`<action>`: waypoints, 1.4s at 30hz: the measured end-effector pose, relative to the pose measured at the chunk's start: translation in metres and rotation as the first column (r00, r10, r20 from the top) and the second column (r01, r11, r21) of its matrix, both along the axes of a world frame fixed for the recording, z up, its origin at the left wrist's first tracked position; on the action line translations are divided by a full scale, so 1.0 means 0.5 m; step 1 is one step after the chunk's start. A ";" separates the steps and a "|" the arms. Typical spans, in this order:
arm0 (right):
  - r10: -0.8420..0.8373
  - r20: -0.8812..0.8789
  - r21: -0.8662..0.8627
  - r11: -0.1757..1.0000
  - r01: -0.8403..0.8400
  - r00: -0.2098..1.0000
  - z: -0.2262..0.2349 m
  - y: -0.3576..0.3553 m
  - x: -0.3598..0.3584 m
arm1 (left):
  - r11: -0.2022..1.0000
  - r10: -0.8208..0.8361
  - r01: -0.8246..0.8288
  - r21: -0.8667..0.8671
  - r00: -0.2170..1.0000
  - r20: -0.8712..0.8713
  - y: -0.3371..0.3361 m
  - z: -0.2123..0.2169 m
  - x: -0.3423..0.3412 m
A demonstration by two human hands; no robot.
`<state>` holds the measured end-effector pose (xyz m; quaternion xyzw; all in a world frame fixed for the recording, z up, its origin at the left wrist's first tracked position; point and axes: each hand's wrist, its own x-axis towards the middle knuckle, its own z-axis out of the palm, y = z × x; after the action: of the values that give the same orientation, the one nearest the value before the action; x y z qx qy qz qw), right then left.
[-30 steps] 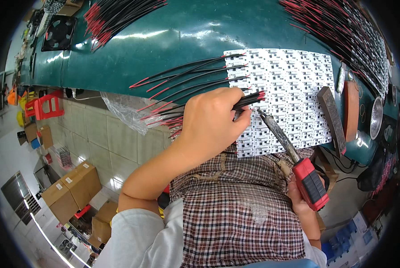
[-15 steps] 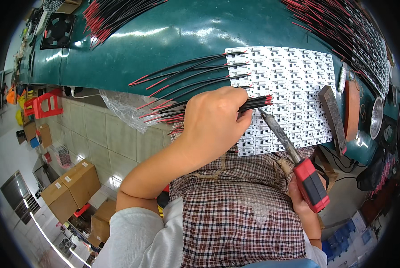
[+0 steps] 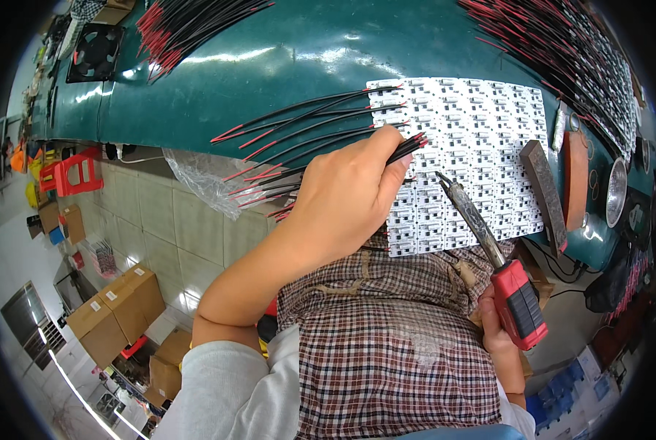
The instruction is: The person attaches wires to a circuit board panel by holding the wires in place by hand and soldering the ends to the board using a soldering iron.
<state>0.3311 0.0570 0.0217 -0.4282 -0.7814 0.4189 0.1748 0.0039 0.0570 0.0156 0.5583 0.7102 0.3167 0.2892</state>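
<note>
My left hand point(image 3: 343, 198) grips a bundle of black and red wires point(image 3: 269, 187), with their stripped ends poking out past my thumb over the white panel of small circuit boards point(image 3: 482, 125). Several wires point(image 3: 306, 121) lie attached along the panel's left edge. My right hand point(image 3: 493, 326) holds a soldering iron by its red handle point(image 3: 518, 304). The iron's dark tip point(image 3: 445, 180) rests over the panel, just right of the wire ends. The panel lies on a green table point(image 3: 269, 66).
More wire bundles lie at the table's far left point(image 3: 189, 22) and far right point(image 3: 562, 51). A dark bar point(image 3: 544, 191) and an orange block point(image 3: 576, 180) sit right of the panel. A black fan point(image 3: 93, 51) is at the far left. Cardboard boxes point(image 3: 115, 312) stand on the floor.
My left hand and its wire bundle have shifted slightly up and right along the panel's edge. The soldering iron has barely moved.
</note>
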 end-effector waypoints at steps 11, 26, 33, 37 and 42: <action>-0.014 0.057 -0.027 1.000 0.015 0.998 0.006 -0.015 0.028 | 0.960 0.175 -0.109 0.258 0.953 -0.247 -0.010 0.029 -0.007; 0.134 0.008 0.134 0.982 -0.134 0.991 0.034 0.013 -0.028 | 0.988 0.098 -0.085 0.128 0.990 -0.098 -0.048 -0.024 0.055; 0.183 0.020 0.147 0.972 -0.184 0.983 0.032 0.021 -0.037 | 0.983 0.119 -0.097 0.153 0.983 -0.140 -0.050 -0.030 0.063; 0.174 0.020 0.117 0.977 -0.175 0.985 0.031 0.021 -0.041 | 0.979 0.135 -0.109 0.175 0.980 -0.144 -0.048 -0.032 0.068; 0.192 -0.003 0.130 0.973 -0.190 0.981 0.030 0.024 -0.041 | 0.978 0.128 -0.099 0.181 0.979 -0.157 -0.045 -0.029 0.067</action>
<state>0.3105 0.0690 0.0369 -0.3356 -0.8430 0.3858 0.1670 0.0375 0.0343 0.0009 0.5645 0.7326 0.3448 0.1603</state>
